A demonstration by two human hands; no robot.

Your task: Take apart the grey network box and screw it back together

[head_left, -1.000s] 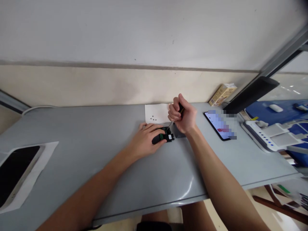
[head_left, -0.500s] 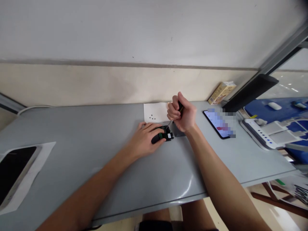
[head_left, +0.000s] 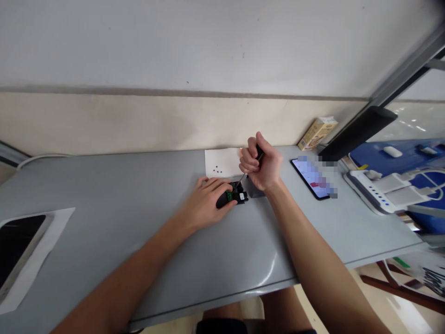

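The right hand's [head_left: 262, 163] grip is curled tight round a screwdriver [head_left: 259, 153] (its thin end points into the open black gadget [head_left: 240, 197]). The left hand's [head_left: 208, 202] grip, part-way closed, holds that gadget on the table [head_left: 139, 199].

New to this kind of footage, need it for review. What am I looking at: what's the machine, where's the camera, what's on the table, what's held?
No machine here: two bare human hands, seen by one camera worn on the person's head, looking forward and down.

The left hand steadies a black device with some green circuit board showing. The right hand grips a screwdriver-like tool, its thin shaft pointing down at the device.

On the grey table, small dark pieces lie on white paper behind the device. To the right: a lit phone and a white power strip. Small details are too blurred to read.
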